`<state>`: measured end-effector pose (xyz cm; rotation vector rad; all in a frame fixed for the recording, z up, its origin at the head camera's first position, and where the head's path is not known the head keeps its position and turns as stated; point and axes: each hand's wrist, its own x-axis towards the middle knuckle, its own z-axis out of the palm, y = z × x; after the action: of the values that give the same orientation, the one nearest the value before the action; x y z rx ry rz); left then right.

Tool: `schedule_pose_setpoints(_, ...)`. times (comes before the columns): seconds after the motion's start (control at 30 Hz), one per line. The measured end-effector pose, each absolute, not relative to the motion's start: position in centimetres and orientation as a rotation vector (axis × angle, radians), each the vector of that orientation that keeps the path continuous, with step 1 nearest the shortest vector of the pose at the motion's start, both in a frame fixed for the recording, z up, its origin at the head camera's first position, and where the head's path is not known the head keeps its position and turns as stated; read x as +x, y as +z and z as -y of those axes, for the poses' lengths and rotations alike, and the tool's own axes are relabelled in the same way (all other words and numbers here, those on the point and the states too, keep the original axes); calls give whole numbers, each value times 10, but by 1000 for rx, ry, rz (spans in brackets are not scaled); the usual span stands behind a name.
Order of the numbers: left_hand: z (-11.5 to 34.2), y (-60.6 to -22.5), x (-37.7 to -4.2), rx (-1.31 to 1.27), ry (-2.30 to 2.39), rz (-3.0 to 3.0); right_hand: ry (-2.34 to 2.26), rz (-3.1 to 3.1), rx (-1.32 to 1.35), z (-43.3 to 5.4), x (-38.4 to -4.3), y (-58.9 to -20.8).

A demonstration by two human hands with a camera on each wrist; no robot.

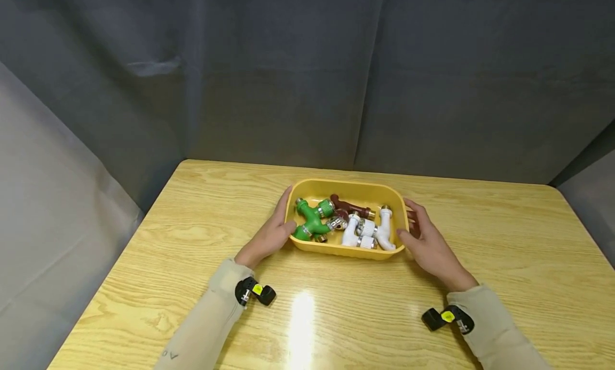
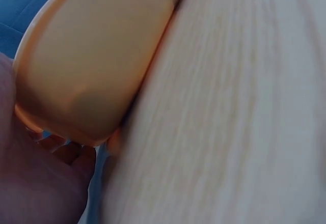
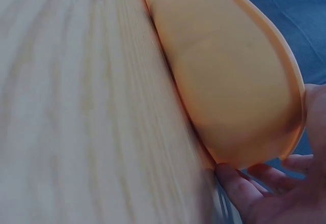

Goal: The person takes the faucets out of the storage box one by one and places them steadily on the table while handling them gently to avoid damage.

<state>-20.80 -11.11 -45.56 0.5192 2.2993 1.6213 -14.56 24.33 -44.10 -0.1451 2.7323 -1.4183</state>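
A yellow plastic bin [image 1: 346,250] sits on the wooden table, with water taps lying in it. At its left end is a green tap [image 1: 312,220]; behind the middle lies a dark red tap [image 1: 353,207]. White taps [image 1: 384,231] fill the right part. My left hand [image 1: 271,234] grips the bin's left end, thumb at the rim and fingers along the outer wall. Likewise, my right hand [image 1: 430,247] holds the right end. Both wrist views show the bin's outer wall [image 2: 97,56] close up, with fingers curled at its end; the taps are hidden there.
The light wooden table [image 1: 192,263] extends to both sides and in front of the bin. Dark grey cloth [image 1: 288,81] hangs behind its far edge, and a paler cloth [image 1: 48,226] is at the left. Black wrist cameras [image 1: 255,291] sit on both sleeves.
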Motion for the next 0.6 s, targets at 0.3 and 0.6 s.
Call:
schedule_pose_setpoints(0.3, 113, -450, -204, 460, 1598, -2293, -1433, -2710, -177, -246, -145, -438)
schedule_pose_setpoints(0.6, 112, -444, -201, 432, 1595, -2264, -1452, -2682, -205, -248, -146, -434)
